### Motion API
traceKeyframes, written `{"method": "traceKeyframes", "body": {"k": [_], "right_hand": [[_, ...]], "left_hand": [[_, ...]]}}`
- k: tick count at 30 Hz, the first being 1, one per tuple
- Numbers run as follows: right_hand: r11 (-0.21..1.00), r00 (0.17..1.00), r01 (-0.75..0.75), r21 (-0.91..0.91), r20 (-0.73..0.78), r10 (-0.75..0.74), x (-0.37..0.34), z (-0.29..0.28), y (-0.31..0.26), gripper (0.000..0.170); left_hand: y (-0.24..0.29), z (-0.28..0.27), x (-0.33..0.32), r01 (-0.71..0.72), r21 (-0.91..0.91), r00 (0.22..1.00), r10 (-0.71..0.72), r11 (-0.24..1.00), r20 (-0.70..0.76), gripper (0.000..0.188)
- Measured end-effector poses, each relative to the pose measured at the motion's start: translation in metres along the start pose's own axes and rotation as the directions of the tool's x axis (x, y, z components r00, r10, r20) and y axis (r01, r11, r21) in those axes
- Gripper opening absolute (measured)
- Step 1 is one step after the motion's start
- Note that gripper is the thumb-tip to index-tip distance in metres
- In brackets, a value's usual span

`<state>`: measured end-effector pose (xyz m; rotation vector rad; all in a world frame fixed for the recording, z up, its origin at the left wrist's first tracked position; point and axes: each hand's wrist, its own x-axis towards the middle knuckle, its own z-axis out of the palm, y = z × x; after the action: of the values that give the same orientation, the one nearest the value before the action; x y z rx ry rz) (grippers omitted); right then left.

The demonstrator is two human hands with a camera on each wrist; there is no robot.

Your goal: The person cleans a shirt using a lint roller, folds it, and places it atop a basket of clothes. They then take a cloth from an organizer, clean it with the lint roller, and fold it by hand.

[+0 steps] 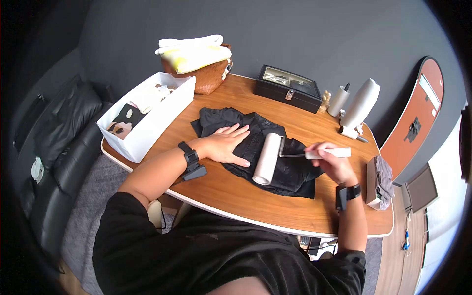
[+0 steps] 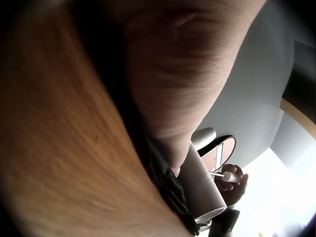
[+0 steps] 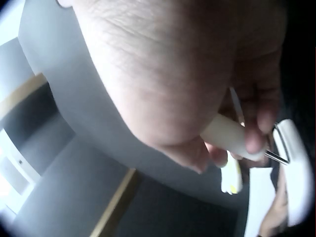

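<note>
A black garment lies spread on the wooden table. My left hand rests flat on its left part, fingers spread and thumb pointing toward the roller. With my right hand I grip the white handle of a lint roller, fingers curled round it. The roller's wide white cylinder lies across the middle of the garment, joined to the handle by a thin metal rod. In the right wrist view the handle sits between thumb and fingers. The left wrist view shows the cylinder just beyond my left thumb.
A white box with small items stands at the left. Behind are a brown woven basket topped with folded cloths and a black glass-lidded case. A white hair dryer and a box with grey cloth stand right.
</note>
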<state>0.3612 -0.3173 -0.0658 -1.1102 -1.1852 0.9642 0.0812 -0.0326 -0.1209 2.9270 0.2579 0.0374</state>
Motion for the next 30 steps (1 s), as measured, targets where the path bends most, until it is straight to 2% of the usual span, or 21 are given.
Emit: {"method": "traceKeyframes", "body": {"k": [3, 6, 9, 10, 12, 15, 18, 22, 26, 27, 30], "right_hand": [[0.997, 0.999, -0.041, 0.058, -0.019, 0.042, 0.004, 0.026, 0.006, 0.014], [1.000, 1.000, -0.003, 0.010, 0.002, 0.003, 0.006, 0.024, 0.007, 0.018], [0.985, 0.997, -0.024, -0.169, -0.078, 0.011, -0.001, -0.008, 0.000, 0.022], [0.976, 0.986, -0.025, -0.216, -0.164, -0.011, -0.004, -0.022, 0.001, 0.020], [0.974, 0.972, 0.013, -0.227, -0.226, -0.066, -0.010, -0.053, 0.004, 0.018], [0.998, 0.950, 0.055, -0.004, -0.309, -0.054, -0.018, -0.085, 0.003, 0.011], [0.993, 0.913, 0.095, 0.073, -0.403, -0.058, -0.021, -0.088, 0.002, 0.012], [0.999, 0.959, 0.048, 0.014, -0.281, -0.043, -0.014, -0.076, 0.013, 0.018], [1.000, 0.994, 0.004, -0.026, -0.107, -0.007, 0.003, -0.019, 0.023, 0.029], [0.998, 0.996, -0.047, -0.050, -0.084, 0.042, 0.005, -0.011, 0.025, 0.032], [0.996, 0.998, -0.049, -0.073, -0.048, 0.045, 0.010, -0.003, 0.025, 0.033]], "left_hand": [[-0.006, 0.004, 0.002, -0.014, 0.033, 1.000, 0.014, 0.999, 0.003, 0.116], [-0.005, 0.002, 0.001, -0.008, 0.029, 1.000, 0.008, 1.000, 0.015, 0.115], [0.001, -0.002, -0.002, 0.003, 0.010, 1.000, -0.003, 1.000, 0.018, 0.114], [0.001, -0.003, -0.003, 0.003, 0.008, 1.000, -0.004, 1.000, 0.016, 0.114], [0.002, -0.003, -0.003, 0.005, 0.000, 1.000, -0.005, 1.000, 0.022, 0.114], [0.002, -0.004, -0.004, 0.003, 0.000, 1.000, -0.003, 1.000, 0.014, 0.114], [0.002, -0.003, -0.004, 0.003, 0.000, 1.000, -0.003, 1.000, 0.014, 0.114], [0.001, -0.001, -0.003, 0.004, 0.013, 1.000, -0.004, 1.000, 0.014, 0.114], [0.000, -0.001, -0.002, 0.005, 0.023, 1.000, -0.006, 1.000, 0.013, 0.115], [0.000, -0.001, -0.002, 0.005, 0.026, 1.000, -0.006, 1.000, 0.016, 0.115], [-0.002, 0.000, -0.001, 0.000, 0.042, 1.000, -0.001, 0.999, 0.021, 0.116]]}}
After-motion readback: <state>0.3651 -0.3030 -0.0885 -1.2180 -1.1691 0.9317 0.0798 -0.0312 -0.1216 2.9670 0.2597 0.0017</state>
